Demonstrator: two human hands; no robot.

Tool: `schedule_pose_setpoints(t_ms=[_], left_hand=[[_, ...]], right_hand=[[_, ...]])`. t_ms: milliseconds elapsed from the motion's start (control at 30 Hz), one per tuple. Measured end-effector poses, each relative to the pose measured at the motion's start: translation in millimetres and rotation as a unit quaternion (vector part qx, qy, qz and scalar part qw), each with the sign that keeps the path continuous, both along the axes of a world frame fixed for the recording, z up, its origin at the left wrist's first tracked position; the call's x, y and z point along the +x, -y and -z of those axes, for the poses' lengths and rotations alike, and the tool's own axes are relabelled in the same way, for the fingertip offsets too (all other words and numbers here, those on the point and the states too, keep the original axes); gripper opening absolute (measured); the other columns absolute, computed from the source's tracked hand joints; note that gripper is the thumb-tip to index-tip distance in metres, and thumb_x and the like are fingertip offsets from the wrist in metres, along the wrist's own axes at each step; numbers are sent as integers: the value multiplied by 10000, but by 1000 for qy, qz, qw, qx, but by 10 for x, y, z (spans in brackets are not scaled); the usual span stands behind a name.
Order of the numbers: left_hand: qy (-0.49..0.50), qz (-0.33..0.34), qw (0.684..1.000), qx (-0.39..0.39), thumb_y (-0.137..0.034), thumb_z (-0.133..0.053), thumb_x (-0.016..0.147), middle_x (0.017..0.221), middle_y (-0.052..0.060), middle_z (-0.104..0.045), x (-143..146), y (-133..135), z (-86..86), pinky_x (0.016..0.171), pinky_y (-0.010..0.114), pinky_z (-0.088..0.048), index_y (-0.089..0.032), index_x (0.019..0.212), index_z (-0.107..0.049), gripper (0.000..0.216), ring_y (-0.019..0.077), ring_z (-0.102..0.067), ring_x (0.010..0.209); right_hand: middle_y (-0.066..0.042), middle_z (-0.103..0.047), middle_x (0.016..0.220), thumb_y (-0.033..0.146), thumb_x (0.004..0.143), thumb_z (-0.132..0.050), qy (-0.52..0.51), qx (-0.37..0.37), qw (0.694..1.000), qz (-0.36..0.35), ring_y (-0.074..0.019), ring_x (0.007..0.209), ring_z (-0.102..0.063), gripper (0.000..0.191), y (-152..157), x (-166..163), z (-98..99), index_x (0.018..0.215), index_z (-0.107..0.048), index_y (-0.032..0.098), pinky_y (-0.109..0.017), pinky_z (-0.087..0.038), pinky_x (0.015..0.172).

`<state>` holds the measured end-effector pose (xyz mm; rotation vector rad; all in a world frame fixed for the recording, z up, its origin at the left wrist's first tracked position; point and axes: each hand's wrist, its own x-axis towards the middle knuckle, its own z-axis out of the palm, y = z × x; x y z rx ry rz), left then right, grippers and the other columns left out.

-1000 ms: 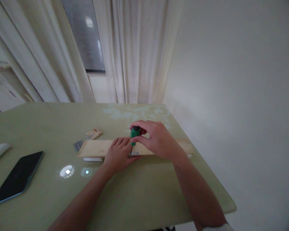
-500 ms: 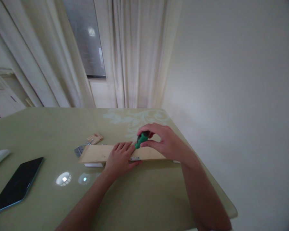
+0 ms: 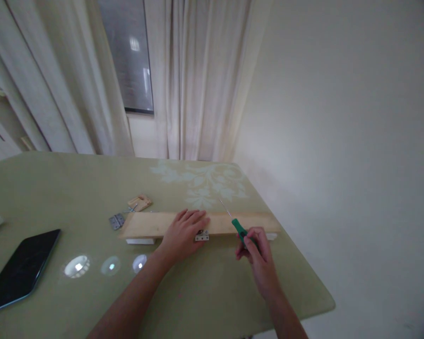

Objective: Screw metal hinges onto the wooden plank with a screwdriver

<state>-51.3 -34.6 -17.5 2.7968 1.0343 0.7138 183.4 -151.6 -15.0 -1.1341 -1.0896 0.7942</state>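
Note:
A long pale wooden board (image 3: 146, 225) lies across the table, raised on white supports (image 3: 140, 241). My left hand (image 3: 184, 234) rests on top of it with the fingers laid flat, and its thumb is by a small metal hinge (image 3: 202, 235) at the board's near edge. My right hand (image 3: 256, 247) is closed around the green handle of a screwdriver (image 3: 239, 227). The screwdriver's thin shaft points up and to the left, with its tip apart from the hinge.
Left of the board lie another metal hinge (image 3: 116, 221), a small wooden piece (image 3: 140, 202) and some screws (image 3: 130, 210). A dark tablet (image 3: 23, 268) sits further left on the green table (image 3: 183, 301). The table's right edge runs beside a wall (image 3: 339, 141); curtains (image 3: 204, 84) hang behind.
My right hand has pulled the screwdriver back off the hinge area, toward me and to the right, and its tip now points upward. More of the hinge shows; my left hand stays on the board.

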Motion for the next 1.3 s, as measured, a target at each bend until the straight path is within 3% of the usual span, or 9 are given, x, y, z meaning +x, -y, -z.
schedule_pose_setpoints(t_ms=[133, 233, 333, 500, 633, 767, 867, 1033, 1300], left_hand=[[36, 26, 998, -49, -371, -749, 918, 1371, 27, -706, -21, -38, -86, 1134, 477, -430, -326, 1156, -767, 242, 252, -626, 1281], [44, 38, 995, -79, -368, -751, 927, 1268, 9, -759, -29, -73, -91, 1173, 521, -389, -342, 1065, -798, 147, 236, -672, 1224], [52, 42, 993, -95, -327, -767, 920, 1218, -4, -779, -32, -87, -64, 1215, 587, -308, -349, 1025, -801, 113, 233, -688, 1203], [51, 25, 995, -84, -288, -816, 868, 1191, 37, -776, -30, -70, -83, 1177, 544, -386, -285, 1143, -761, 281, 245, -696, 1143], [60, 21, 996, -70, -256, -813, 850, 1197, 53, -741, -21, -37, -149, 1037, 424, -510, -252, 964, -756, 127, 242, -668, 1118], [72, 30, 992, -103, -211, -787, 853, 1148, 21, -744, -25, -21, -159, 1116, 472, -446, -248, 848, -704, 91, 226, -673, 1093], [74, 34, 989, -121, -211, -775, 859, 1138, -2, -751, -34, -34, -124, 1198, 532, -340, -258, 853, -706, 84, 216, -685, 1098], [106, 37, 978, -176, -252, -757, 871, 1042, -14, -778, -30, -59, -99, 1243, 574, -221, -241, 784, -688, 112, 211, -694, 1119], [117, 33, 968, -221, -256, -738, 866, 966, -35, -787, 6, -39, -146, 1253, 593, -171, -234, 739, -671, 146, 224, -698, 1151]], right_hand=[[-1, -625, 814, 384, 1039, -529, 70, 51, 993, 77, -170, 648, -619, 183, 238, -110, 287, 1075, -679, 286, -315, -534, 591], [-43, -630, 987, 377, 1053, -490, 121, 73, 985, 98, -163, 683, -631, 256, 272, -115, 297, 1091, -726, 285, -321, -546, 604], [-70, -632, 1109, 386, 1050, -500, 184, 41, 977, 95, -179, 778, -667, 268, 256, -115, 275, 1159, -724, 288, -314, -568, 641], [-86, -642, 1240, 350, 1053, -490, 273, 23, 959, 70, -252, 1153, -671, 292, 260, -158, 257, 1244, -709, 320, -384, -582, 950], [-77, -625, 1315, 306, 1063, -447, 300, 12, 952, 55, -262, 1256, -634, 376, 249, -179, 297, 1388, -627, 364, -423, -543, 1059], [-63, -634, 1325, 294, 1052, -445, 306, 6, 950, 68, -289, 1259, -634, 461, 211, -177, 345, 1485, -514, 438, -471, -551, 1062], [-80, -647, 1273, 276, 1048, -446, 329, 1, 941, 75, -285, 1201, -663, 507, 194, -183, 355, 1538, -469, 403, -462, -574, 1021], [-70, -653, 1042, 222, 1008, -478, 376, -9, 924, 68, -225, 927, -721, 543, 200, -225, 356, 1539, -517, 327, -355, -623, 836], [-117, -733, 1147, 282, 1029, -454, 390, -57, 917, 55, -268, 1050, -729, 435, 194, -205, 342, 1426, -622, 222, -403, -601, 921]])
